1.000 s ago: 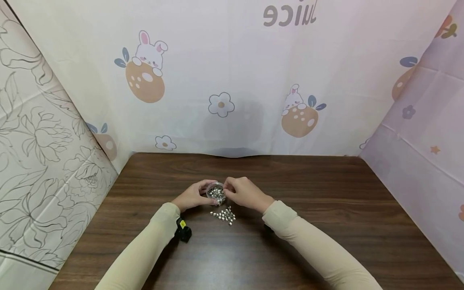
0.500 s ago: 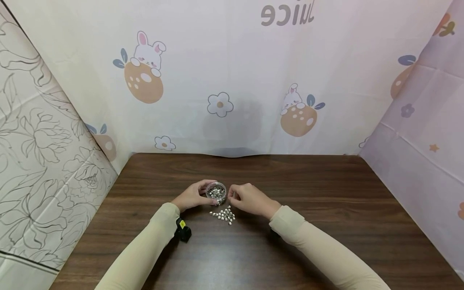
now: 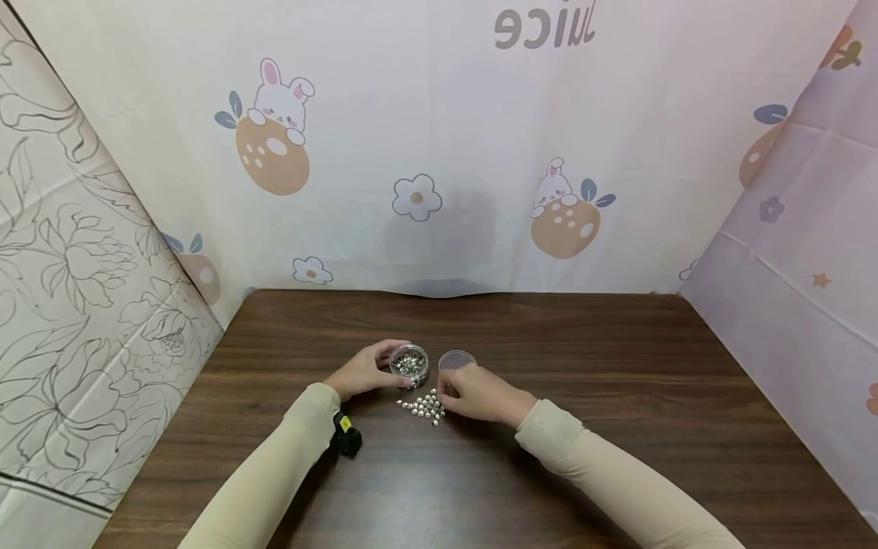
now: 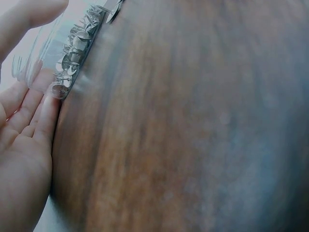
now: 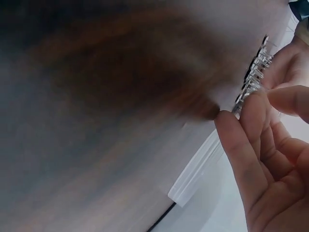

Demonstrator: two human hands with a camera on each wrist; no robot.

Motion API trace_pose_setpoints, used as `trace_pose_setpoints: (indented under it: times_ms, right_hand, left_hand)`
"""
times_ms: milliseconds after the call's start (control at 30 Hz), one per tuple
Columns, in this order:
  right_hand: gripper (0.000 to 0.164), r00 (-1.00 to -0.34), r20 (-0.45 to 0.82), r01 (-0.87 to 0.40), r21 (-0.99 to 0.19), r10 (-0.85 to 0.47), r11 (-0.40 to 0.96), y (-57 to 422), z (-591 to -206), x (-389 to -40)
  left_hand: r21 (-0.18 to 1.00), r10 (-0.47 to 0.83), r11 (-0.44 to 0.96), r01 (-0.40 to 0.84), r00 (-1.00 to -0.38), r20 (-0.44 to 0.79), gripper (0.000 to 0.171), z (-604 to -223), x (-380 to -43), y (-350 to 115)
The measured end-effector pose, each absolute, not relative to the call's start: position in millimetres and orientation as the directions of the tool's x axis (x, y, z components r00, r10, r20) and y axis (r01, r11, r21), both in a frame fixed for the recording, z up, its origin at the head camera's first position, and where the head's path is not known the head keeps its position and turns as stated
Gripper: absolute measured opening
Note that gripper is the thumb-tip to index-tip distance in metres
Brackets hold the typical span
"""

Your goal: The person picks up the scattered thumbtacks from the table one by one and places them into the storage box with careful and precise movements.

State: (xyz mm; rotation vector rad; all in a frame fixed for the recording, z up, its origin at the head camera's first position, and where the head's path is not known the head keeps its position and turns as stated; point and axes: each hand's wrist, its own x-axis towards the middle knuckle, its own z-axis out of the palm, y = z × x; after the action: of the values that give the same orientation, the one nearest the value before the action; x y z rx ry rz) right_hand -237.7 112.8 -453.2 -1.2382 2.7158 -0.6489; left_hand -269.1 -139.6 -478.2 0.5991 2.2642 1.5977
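Silver thumbtacks fill the lower part of a clear round jar (image 3: 409, 364), which stands on the table. My left hand (image 3: 365, 372) holds the jar from its left side, thumb in front and fingers behind. Just in front of the jar lies a loose pile of thumbtacks (image 3: 424, 407). My right hand (image 3: 480, 393) is at the pile's right edge, its fingers bent downward. In the right wrist view the thumb and index fingertips (image 5: 256, 99) come close together by the thumbtacks; I cannot tell whether they pinch one.
A clear round lid (image 3: 456, 358) lies behind my right hand, partly covered by it. The dark wooden table (image 3: 617, 366) ends at a printed cloth backdrop (image 3: 357, 236), with more cloth at both sides. A black wrist device (image 3: 348, 441) sits under the left sleeve.
My right hand has moved from the jar's rim to the right and back toward me, down to the loose pile, uncovering the lid. The left hand and jar have stayed in place.
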Motion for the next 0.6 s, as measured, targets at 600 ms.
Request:
trace_pose_setpoints:
  times_ms: [600]
  right_hand:
    - [0.017, -0.652, 0.011, -0.724, -0.307, -0.758, 0.618, 106.5, -450.9, -236.9]
  left_hand:
    - [0.944, 0.511, 0.287, 0.162, -0.859, -0.008, 0.070, -473.8, -266.7, -139.1]
